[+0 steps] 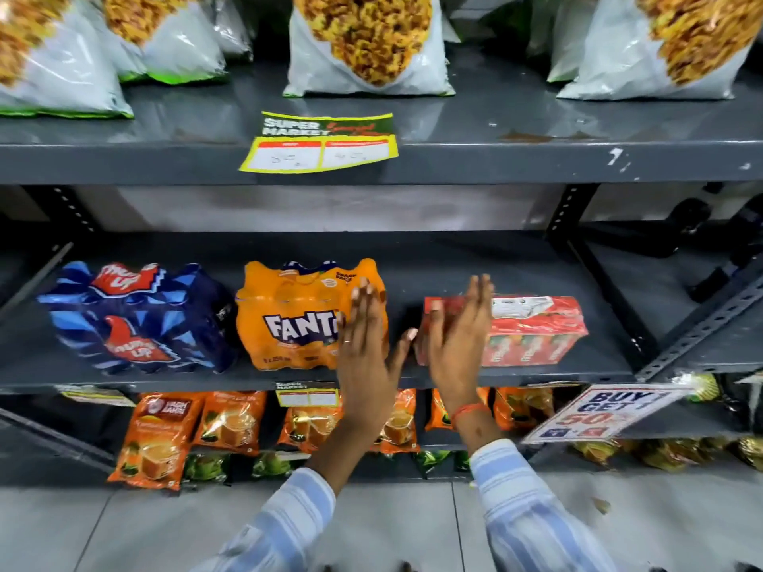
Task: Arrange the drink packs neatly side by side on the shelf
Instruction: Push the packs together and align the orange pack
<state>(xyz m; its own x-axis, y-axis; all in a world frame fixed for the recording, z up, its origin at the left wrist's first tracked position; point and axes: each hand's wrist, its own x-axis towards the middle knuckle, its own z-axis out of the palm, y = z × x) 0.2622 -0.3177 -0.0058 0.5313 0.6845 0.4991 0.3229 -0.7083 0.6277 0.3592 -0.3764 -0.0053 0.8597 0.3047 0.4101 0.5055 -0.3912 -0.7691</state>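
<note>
Three drink packs stand on the middle grey shelf. A blue Thums Up pack is at the left, touching an orange Fanta pack beside it. A red carton pack sits to the right, with a gap between it and the Fanta pack. My left hand is flat with fingers straight, resting against the Fanta pack's right side. My right hand is also flat and upright, in front of the red pack's left end. Neither hand holds anything.
Snack bags line the upper shelf above a yellow price tag. Orange tea packets hang on the lower shelf. A slanted "Buy 1 Get 1" sign is at the lower right. A diagonal shelf brace stands right of the red pack.
</note>
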